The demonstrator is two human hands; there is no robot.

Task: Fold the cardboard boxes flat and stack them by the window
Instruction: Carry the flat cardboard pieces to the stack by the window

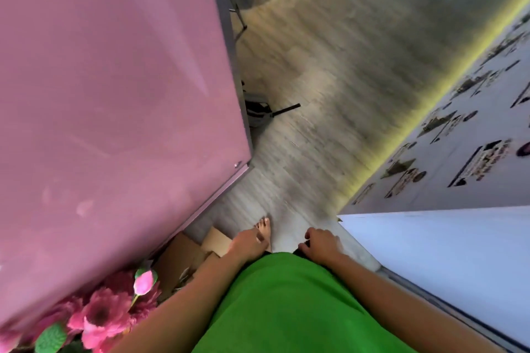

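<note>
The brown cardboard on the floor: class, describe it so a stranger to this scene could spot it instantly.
Start at the big pink tabletop filling the left of the view and follow its lower edge down to the floor. There, beside the pink artificial flowers and just left of the person's left hand, lies the brown cardboard. It is the only plain tan, flat-sided thing there.

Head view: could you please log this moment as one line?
left hand: empty, above cardboard boxes | right hand: loosely curled, empty | boxes: on floor beside pink panel | view: blurred
</note>
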